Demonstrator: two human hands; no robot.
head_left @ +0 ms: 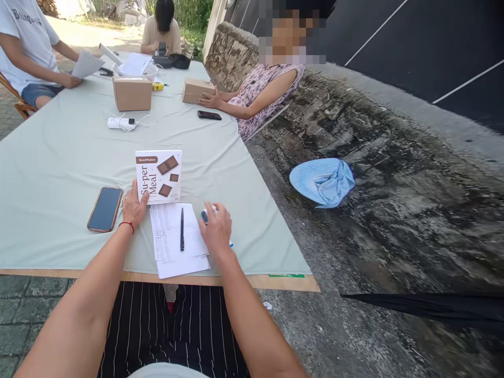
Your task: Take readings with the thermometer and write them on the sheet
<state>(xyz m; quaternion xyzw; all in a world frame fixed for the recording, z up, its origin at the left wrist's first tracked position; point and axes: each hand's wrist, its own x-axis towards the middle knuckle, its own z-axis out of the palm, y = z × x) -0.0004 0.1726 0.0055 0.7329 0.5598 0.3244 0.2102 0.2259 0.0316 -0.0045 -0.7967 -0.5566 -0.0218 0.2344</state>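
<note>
My left hand point(134, 206) grips the lower left edge of a white box point(169, 181) printed "NutriMotion Su-per Meal" with brown chocolate pieces; the thumb lies on its front. The box stands upright at the top end of some printed paper sheets point(169, 265). On the sheets rests a black pen point(182, 229). My right hand point(216, 228) is just right of the sheets, its fingers curled round a small white thing with a dark blue round end point(204, 216); its kind is mostly hidden. A blue tip point(231, 245) pokes out beside the right wrist.
A brown-cased phone point(105, 209) lies left of my left hand. Farther back are a cardboard box point(132, 94), a white device with a cable point(121, 123) and a black phone point(209, 115). One person holds another carton point(193, 90); two others sit farther off. A blue hat point(311, 181) is at right.
</note>
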